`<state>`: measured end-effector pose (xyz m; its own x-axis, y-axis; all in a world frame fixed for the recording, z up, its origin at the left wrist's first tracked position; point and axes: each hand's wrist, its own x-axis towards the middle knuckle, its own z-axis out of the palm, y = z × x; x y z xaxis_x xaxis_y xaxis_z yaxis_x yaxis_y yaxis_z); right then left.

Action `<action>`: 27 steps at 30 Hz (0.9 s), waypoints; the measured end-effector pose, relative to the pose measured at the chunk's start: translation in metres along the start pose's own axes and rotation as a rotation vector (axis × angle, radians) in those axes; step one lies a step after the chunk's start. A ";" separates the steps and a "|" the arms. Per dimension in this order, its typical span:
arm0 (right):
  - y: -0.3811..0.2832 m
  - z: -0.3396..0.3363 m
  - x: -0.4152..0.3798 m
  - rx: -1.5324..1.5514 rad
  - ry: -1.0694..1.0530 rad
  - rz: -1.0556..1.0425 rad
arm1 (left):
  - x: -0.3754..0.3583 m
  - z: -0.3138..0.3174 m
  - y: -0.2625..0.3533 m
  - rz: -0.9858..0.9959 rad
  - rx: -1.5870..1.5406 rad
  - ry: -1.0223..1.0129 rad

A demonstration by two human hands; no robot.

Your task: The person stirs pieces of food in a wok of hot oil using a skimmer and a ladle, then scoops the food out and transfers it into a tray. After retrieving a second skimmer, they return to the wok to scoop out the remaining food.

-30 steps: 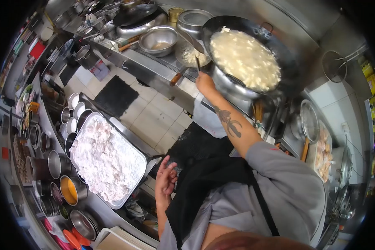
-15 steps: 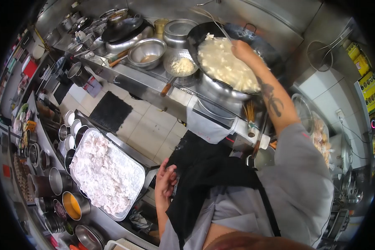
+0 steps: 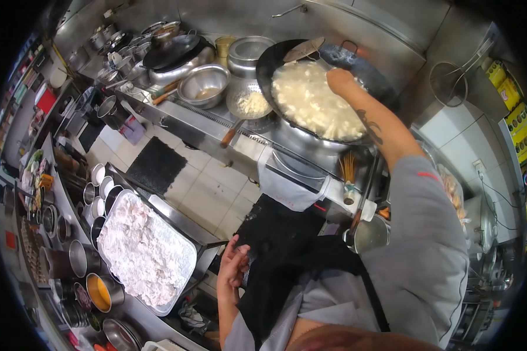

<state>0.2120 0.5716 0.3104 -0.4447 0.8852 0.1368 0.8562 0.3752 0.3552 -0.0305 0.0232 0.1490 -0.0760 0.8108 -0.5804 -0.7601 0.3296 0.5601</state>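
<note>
At the left desk's near edge I see the tray of floured pieces (image 3: 146,251), with metal pots (image 3: 79,257) crowded along its far side. Open tiled floor (image 3: 205,175) runs between that desk and the stove. My left hand (image 3: 233,270) hangs by the apron, fingers loosely spread, holding nothing. My right hand (image 3: 341,81) reaches over the wok (image 3: 316,99), which is full of pale, foamy white pieces; I cannot tell its grip.

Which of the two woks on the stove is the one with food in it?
The big wok under the person's right hand, full of pale white pieces. The other, the dark wok farther left along the stove, shows no food.
</note>
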 end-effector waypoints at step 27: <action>0.185 0.012 -0.076 0.663 -0.269 0.714 | 0.010 0.033 -0.003 -0.082 0.103 -0.155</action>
<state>0.4074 0.5775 0.3549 0.2329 0.9643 -0.1260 0.9087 -0.2620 -0.3249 -0.0077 0.0463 0.1605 0.0896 0.8412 -0.5332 -0.6888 0.4390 0.5769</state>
